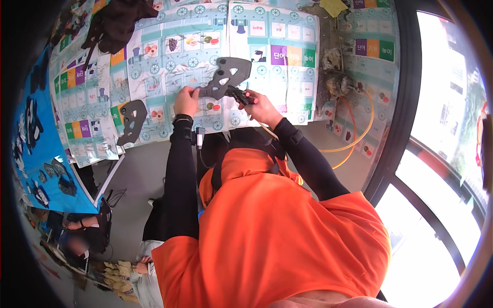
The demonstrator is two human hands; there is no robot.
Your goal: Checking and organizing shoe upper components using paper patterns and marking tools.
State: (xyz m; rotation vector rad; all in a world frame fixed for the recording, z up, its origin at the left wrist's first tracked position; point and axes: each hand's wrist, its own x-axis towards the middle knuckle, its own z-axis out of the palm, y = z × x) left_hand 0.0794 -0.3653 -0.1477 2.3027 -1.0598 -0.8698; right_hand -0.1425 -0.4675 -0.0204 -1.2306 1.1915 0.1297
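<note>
— Why is the left hand out at the edge like that?
— Its fingers pinch the rim of the grey cut-out plate, steadying it above the paper-covered table.
— And the right hand?
— Fingers curled tight around a red-and-black tool, tip touching the plate; both forearms reach forward.

Orange vest over black long sleeves. Dark strap crosses the chest. Black band on left wrist, small black device clipped beside it.

A second plate lies left of the held plate.
</note>
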